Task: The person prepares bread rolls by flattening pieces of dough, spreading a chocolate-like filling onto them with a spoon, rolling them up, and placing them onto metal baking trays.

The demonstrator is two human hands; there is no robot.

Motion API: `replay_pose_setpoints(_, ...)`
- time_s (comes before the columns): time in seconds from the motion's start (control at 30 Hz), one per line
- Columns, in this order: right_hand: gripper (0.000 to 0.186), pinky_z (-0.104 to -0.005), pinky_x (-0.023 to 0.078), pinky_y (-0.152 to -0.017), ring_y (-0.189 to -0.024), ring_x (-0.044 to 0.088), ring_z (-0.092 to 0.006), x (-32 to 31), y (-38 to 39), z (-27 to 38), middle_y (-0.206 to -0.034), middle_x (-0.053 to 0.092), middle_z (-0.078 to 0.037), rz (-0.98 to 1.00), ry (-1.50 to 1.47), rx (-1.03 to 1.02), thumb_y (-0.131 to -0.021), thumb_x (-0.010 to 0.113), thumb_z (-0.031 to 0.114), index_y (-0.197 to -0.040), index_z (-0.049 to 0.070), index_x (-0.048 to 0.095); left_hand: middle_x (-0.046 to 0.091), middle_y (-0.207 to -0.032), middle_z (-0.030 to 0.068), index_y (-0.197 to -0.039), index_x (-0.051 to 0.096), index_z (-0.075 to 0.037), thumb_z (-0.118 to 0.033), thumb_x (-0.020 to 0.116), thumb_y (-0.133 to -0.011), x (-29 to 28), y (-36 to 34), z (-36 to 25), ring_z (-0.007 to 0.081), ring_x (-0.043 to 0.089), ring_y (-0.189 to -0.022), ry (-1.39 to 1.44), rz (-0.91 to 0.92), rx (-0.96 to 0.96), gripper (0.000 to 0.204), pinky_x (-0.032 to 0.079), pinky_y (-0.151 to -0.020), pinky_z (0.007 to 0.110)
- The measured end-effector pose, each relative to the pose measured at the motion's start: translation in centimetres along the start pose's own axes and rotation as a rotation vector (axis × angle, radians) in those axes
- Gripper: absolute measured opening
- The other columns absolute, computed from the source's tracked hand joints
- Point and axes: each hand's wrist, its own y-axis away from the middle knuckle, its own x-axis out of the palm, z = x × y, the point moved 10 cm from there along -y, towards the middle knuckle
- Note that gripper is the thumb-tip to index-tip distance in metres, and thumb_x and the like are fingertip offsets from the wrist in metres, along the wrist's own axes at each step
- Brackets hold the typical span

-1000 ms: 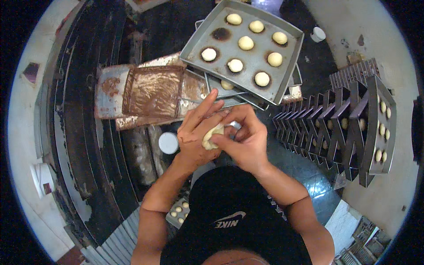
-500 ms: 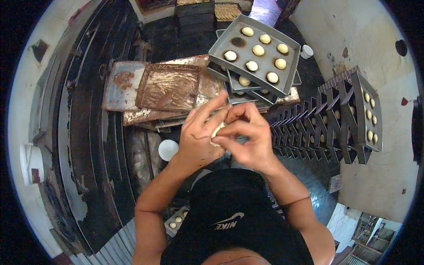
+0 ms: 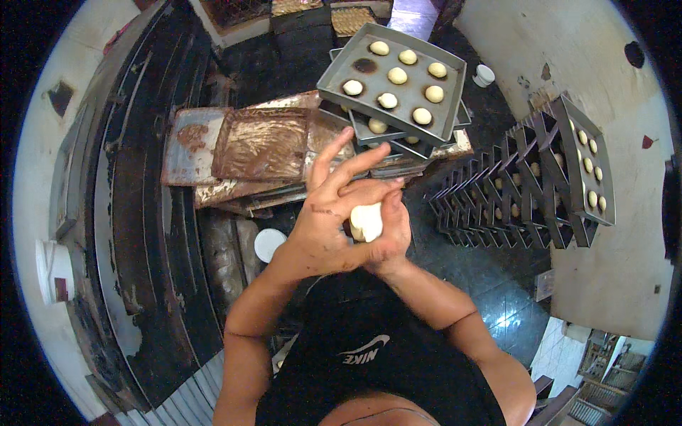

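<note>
In front of my chest, a pale dough ball (image 3: 366, 223) with a pinched fold on top sits between my two hands. My left hand (image 3: 323, 231) curves around its left side, thumb below, with a couple of fingers stretched outward. Cupped against the other side is my right hand (image 3: 395, 227), its thumb at the edge of the dough and its fingers mostly behind the left ones. Beyond my hands, a metal baking tray (image 3: 419, 55) carries several spaced dough balls and one dark bare spot. More trays (image 3: 366, 128) with dough lie stacked crosswise under it.
A brown-smeared tray (image 3: 266, 145) and a greyish tray (image 3: 170, 163) lie left on the worktable. To the right rises a tall crisscross stack of trays (image 3: 529, 174) with dough. White buckets (image 3: 271, 246) stand around, and a long dark panelled structure (image 3: 153, 213) runs along the left.
My right hand has gone from pinching the dough with its fingertips to cupping it against my left hand. The dough now shows as a rounder, folded ball.
</note>
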Motion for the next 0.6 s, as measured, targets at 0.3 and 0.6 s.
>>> replay_pose_setpoints(0.3, 0.026, -0.0559, 0.044, -0.114, -0.135, 0.053, -0.0421, -9.6, -0.1, 16.1, -0.138, 0.055, -0.026, -0.345, 0.077, -0.624, -0.108, 0.052, 0.021, -0.123, -0.001, 0.054, 0.049, -0.142, 0.0204, -0.124, 0.069, -0.005, -0.036, 0.086, -0.080, 9.2, -10.0, -2.0, 0.0315, 0.050, -0.129, 0.470, -0.289, 0.070, 0.056, 0.036, -0.112, 0.045)
replay_pose_setpoints(0.6, 0.025, -0.0394, 0.056, -0.094, -0.105, 0.069, -0.0284, -22.3, -3.4, 17.2, -0.116, 0.071, -0.020, -0.457, -0.290, -0.133, -0.105, 0.058, 0.020, -0.113, -0.004, 0.064, 0.060, -0.122, 0.0159, -0.096, 0.081, -0.012, -0.021, 0.090, -0.074, 18.2, -17.5, -1.6, 0.0314, 0.059, -0.115, 0.055, -0.016, 0.120, 0.026, 0.048, -0.100, 0.041)
